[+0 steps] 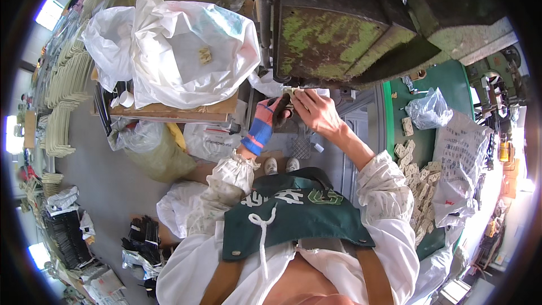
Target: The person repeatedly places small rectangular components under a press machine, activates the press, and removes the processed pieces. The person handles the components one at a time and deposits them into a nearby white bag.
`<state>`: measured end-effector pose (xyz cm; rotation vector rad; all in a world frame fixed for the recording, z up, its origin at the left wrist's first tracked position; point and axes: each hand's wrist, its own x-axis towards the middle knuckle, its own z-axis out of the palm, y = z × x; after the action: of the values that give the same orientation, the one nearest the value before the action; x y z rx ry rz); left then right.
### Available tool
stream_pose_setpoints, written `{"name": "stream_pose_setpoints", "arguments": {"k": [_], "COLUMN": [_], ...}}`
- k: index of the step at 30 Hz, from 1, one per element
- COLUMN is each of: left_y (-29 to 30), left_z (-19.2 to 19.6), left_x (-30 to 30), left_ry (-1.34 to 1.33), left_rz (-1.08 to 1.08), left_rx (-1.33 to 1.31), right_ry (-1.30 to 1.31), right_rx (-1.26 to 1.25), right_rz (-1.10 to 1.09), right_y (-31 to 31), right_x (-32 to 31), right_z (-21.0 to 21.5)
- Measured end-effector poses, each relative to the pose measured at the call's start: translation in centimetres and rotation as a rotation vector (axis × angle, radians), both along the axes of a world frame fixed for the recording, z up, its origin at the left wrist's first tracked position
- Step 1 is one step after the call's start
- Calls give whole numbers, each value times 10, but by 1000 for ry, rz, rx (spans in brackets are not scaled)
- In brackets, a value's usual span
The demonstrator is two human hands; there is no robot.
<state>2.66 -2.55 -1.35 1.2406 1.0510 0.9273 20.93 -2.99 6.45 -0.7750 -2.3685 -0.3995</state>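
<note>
small pale flat part point(292, 90) at upper centre is being pinched by gloved left hand point(270, 117) and bare right hand point(316, 110) | judged light, stiff | being held best by edges

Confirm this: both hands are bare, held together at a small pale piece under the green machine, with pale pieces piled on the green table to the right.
Not quite. Only the right hand is bare; the left hand wears a red and blue glove. The head view shows it. The rest holds: both hands meet at a small pale piece under the green machine, and pale pieces lie piled on the green table to the right.
</note>
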Motion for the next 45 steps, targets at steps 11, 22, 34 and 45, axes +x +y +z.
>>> {"name": "stream_pose_setpoints", "arguments": {"k": [11,22,34,45], "left_y": [-1,6,7,31], "left_z": [25,-20,8,-60], "left_x": [1,-12,-6,-19], "left_ry": [-183,135,-10,73], "left_rz": [-45,-196,-68,-178], "left_rx": [-129,352,231,389], "right_ry": [-80,1011,1126,1207], "right_rx": [-145,-1165,-1429,-1345], "right_rz": [43,-390,-245,-185], "right_y": [-4,-10,-8,4], "right_x": [5,32,38,48], "right_z": [-1,-23,-19,-38]}}
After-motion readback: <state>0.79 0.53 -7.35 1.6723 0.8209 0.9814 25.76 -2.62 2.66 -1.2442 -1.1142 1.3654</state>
